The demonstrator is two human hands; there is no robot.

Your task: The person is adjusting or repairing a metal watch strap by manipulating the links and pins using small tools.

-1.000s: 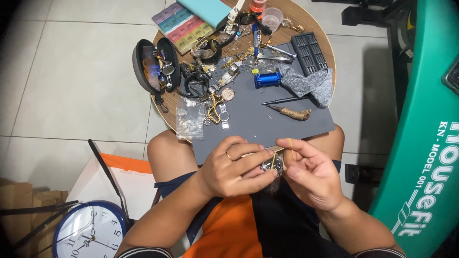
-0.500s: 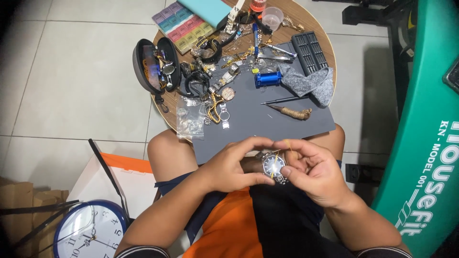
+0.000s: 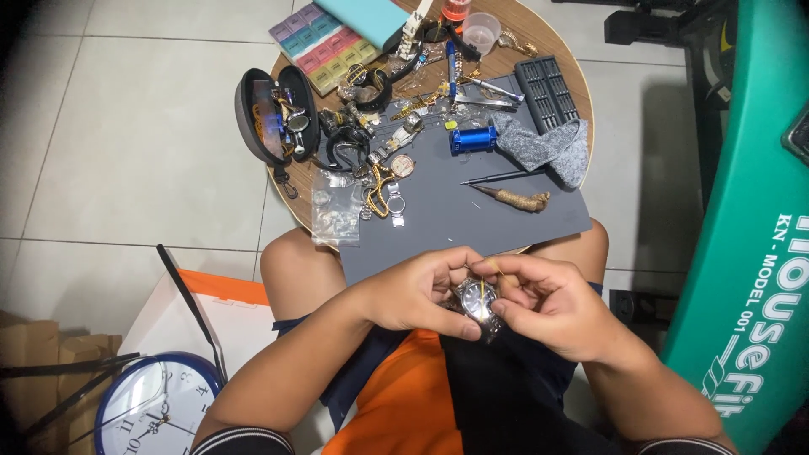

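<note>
A silver wristwatch (image 3: 477, 300) with a pale dial is held over my lap, face up, between both hands. My left hand (image 3: 417, 289) wraps its left side, thumb and fingers on the case. My right hand (image 3: 552, 305) grips the right side, fingertips pinched at the case edge near the top. The watch's band is mostly hidden under my fingers. A grey work mat (image 3: 472, 215) lies on the round wooden table (image 3: 565, 80) just beyond my hands.
On the mat lie a blue cylinder (image 3: 473, 139), a grey cloth (image 3: 543, 147), a thin screwdriver (image 3: 497, 178) and several watch parts. An open black case (image 3: 274, 114), a pill organiser (image 3: 324, 46) and a black tray (image 3: 546, 93) sit farther back. A blue wall clock (image 3: 156, 409) is on the floor left; green equipment (image 3: 742, 253) stands right.
The watch has turned so its dial faces up, and both hands have shifted slightly lower and right over my lap. The table items are unmoved.
</note>
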